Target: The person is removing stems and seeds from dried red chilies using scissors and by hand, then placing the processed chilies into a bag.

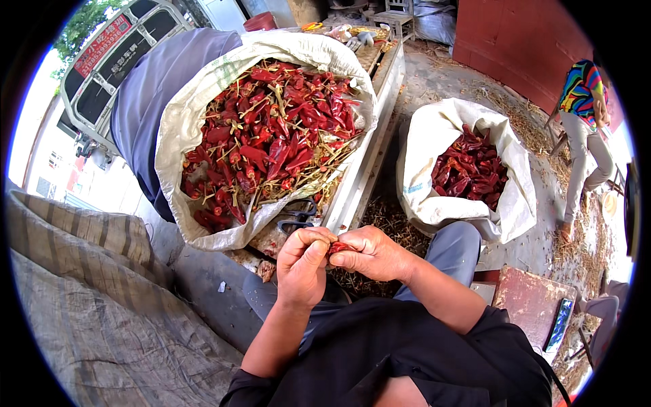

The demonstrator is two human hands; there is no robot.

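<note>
My right hand [375, 254] pinches a small dried red chili pepper [339, 248] between thumb and fingers. My left hand [304, 262] meets it at the pepper's other end, fingertips pressed together; the stem end is hidden by the fingers. Beyond my hands, a large white woven sack [175, 137] lies with its mouth towards me, full of red chili peppers [285, 122] with stalks. To the right, a smaller white woven sack [419, 152] stands open, holding darker red peppers [470, 168]. Dark-handled scissors [297, 223] lie just past my left hand, by the large sack's rim.
The large sack rests on a worn table [351, 193] with a pale edge. Stalk litter [391, 219] covers the ground below. At right are a person [585, 112] and a worn board [529, 305] bearing a phone [559, 325]. Striped cloth [112, 315] fills the left; a truck [122, 61] stands behind.
</note>
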